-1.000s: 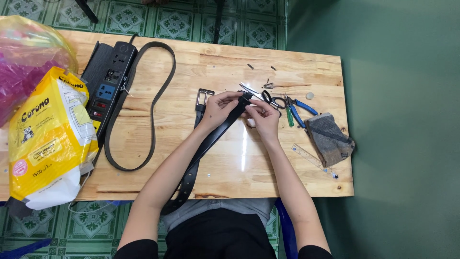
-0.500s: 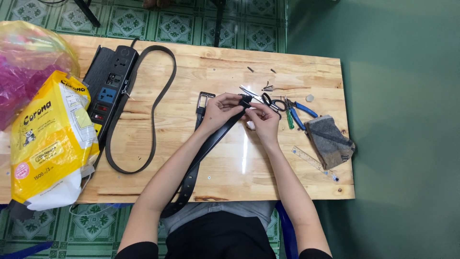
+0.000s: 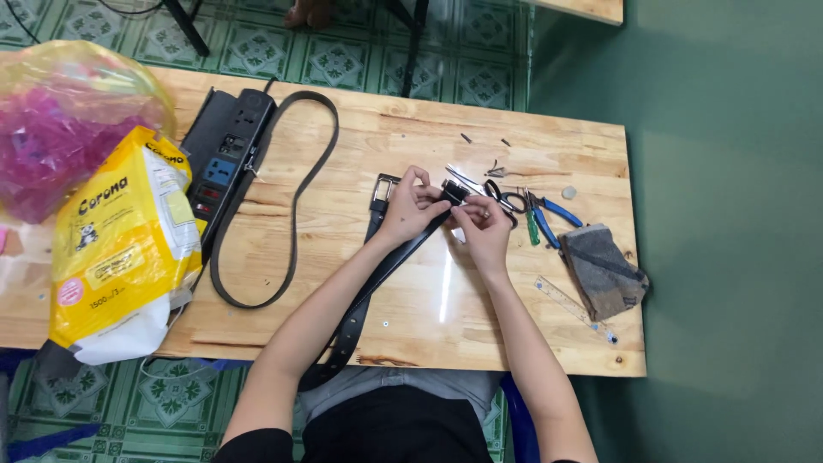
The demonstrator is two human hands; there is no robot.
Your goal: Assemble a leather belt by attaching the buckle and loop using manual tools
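both hands' fingers (image 3: 426, 189) pinch the black belt (image 3: 377, 279) end, seemingly its buckle.

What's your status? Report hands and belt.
Left hand and right hand both pinching black belt end. Scissors and pliers beside right hand.

Black belt (image 3: 377, 283), yellow bag (image 3: 120, 249), blue-handled pliers (image 3: 553, 214), green patterned floor tiles (image 3: 360, 60).
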